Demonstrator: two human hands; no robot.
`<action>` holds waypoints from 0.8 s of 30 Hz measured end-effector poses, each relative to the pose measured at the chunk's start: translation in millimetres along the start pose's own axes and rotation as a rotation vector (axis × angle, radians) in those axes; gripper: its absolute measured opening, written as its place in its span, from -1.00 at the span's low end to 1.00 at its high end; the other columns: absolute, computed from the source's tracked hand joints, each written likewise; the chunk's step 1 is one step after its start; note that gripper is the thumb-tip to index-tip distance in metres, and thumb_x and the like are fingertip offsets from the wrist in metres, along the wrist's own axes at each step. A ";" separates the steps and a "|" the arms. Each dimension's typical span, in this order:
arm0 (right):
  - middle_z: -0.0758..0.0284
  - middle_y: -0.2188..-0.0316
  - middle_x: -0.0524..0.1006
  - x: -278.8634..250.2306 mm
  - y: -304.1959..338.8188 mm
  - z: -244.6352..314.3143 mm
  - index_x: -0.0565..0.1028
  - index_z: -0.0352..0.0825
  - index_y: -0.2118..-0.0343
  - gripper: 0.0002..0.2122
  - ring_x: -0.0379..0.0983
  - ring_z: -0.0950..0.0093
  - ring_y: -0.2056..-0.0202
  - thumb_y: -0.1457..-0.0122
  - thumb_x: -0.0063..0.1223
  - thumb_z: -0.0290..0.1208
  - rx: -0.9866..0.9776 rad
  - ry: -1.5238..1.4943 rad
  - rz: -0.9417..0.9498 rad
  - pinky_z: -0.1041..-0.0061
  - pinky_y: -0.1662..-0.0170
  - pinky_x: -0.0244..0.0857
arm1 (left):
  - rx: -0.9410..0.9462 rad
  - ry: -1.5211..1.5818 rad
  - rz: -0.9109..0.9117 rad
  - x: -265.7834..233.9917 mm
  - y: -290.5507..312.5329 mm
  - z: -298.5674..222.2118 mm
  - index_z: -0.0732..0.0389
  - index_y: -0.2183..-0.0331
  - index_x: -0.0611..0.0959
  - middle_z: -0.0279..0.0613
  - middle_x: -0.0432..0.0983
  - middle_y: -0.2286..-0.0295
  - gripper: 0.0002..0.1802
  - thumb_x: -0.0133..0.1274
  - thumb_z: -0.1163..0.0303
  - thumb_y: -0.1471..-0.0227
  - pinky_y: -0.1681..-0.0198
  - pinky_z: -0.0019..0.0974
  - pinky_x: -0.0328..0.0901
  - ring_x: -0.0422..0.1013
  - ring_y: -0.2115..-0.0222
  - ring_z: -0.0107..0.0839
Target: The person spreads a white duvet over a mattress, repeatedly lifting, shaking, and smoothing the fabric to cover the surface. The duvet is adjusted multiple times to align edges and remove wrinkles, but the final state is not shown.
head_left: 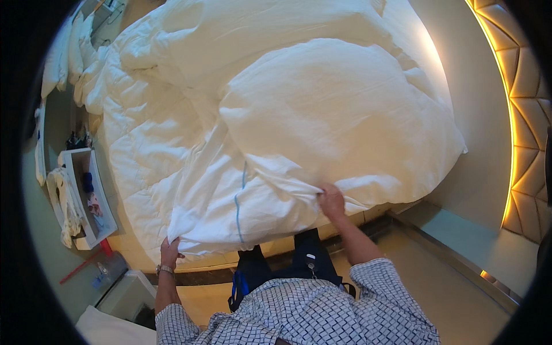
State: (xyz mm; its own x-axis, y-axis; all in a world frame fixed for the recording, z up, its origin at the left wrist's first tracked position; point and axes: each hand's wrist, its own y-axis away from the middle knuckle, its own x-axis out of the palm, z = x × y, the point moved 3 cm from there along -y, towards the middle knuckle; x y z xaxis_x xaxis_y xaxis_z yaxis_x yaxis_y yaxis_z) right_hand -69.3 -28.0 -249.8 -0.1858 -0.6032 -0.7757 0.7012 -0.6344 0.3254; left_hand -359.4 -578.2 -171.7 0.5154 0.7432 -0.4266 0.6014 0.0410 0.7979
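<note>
A big, soft white quilt (pixel 135 138) takes up the most room, all lumpy and wrinkled, and it spreads out past the hands. On its right part is a large white cover (pixel 339 115), puffed up like a pillow. The near part of the cover is thinner and full of folds, and it is pulled out between the two hands. Far off to the right is a padded wall (pixel 526 115) with a glowing strip. To the left, beside the quilt, is a white open box (pixel 106 224) with small things in it. The left hand (pixel 169 252) pinches the cover at its near left corner. The right hand (pixel 332 202) is closed tight on its edge, a bit farther out. A thin blue line (pixel 237 210) runs down the cover between them. A watch (pixel 165 268) is on the left wrist.
</note>
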 end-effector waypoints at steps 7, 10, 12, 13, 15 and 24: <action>0.22 0.46 0.57 -208.7 -85.7 -47.2 0.52 -0.34 0.28 -0.85 0.51 0.26 0.41 -0.13 0.13 -0.41 0.244 0.165 -0.853 0.27 0.28 0.39 | 0.117 0.046 0.208 -10.8 -33.4 3.1 0.25 0.13 0.63 -0.29 0.57 0.46 -0.72 0.09 0.31 -0.15 0.59 -0.34 0.37 0.46 0.55 -0.48; 0.19 0.28 0.58 -189.7 -89.6 97.5 0.48 -0.42 0.07 -0.69 0.52 0.33 0.25 -0.17 0.17 -0.37 -0.096 0.471 -0.953 0.37 0.14 0.41 | 0.621 -0.082 0.013 -17.9 -40.0 27.0 0.27 0.15 0.64 -0.21 0.60 0.45 -0.71 0.13 0.32 -0.13 0.42 -0.22 0.41 0.50 0.50 -0.33; 0.18 0.21 0.57 -122.1 -71.3 176.1 0.48 -0.43 0.08 -0.76 0.51 0.37 0.18 -0.23 0.10 -0.45 -0.247 0.113 -0.609 0.39 0.09 0.39 | 0.992 -0.242 0.011 -21.2 -10.1 -24.1 0.27 0.17 0.65 -0.06 0.62 0.41 -0.69 0.19 0.28 -0.10 0.28 -0.11 0.40 0.53 0.42 -0.12; 0.19 0.16 0.58 -74.3 -50.5 246.1 0.51 -0.41 0.09 -0.80 0.52 0.39 0.15 -0.24 0.06 -0.56 -0.207 0.012 -0.299 0.43 0.05 0.39 | 1.025 -0.245 -0.034 -14.5 -4.8 -12.6 0.24 0.18 0.65 0.02 0.62 0.39 -0.68 0.21 0.24 -0.07 0.28 -0.07 0.40 0.52 0.39 -0.04; 0.25 0.18 0.60 30.1 2.0 343.8 0.59 -0.36 0.18 -0.83 0.53 0.40 0.13 -0.18 0.11 -0.63 -0.494 -0.309 0.019 0.46 0.02 0.39 | 0.938 -0.274 0.110 4.8 18.6 -11.4 0.21 0.19 0.66 0.07 0.61 0.28 -0.66 0.23 0.20 -0.04 0.24 -0.06 0.40 0.53 0.31 0.03; -0.02 0.27 0.61 164.2 69.4 375.5 0.63 -0.45 0.26 -0.53 0.55 0.03 0.17 -0.23 -0.04 -0.03 -0.550 0.930 1.299 0.13 0.06 0.38 | 0.990 0.168 0.950 83.8 159.4 -44.5 0.37 0.13 0.47 0.26 0.53 0.41 -0.42 0.05 -0.04 -0.21 0.26 -0.01 0.35 0.48 0.34 0.16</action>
State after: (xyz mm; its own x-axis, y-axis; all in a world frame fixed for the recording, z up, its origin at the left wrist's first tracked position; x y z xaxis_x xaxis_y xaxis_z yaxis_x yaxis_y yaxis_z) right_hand -309.6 -352.6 -151.5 0.9636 0.0425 -0.2638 0.2302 0.3688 0.9005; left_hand -247.6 -479.6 -61.4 0.9313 0.2924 0.2173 0.2796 -0.9561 0.0882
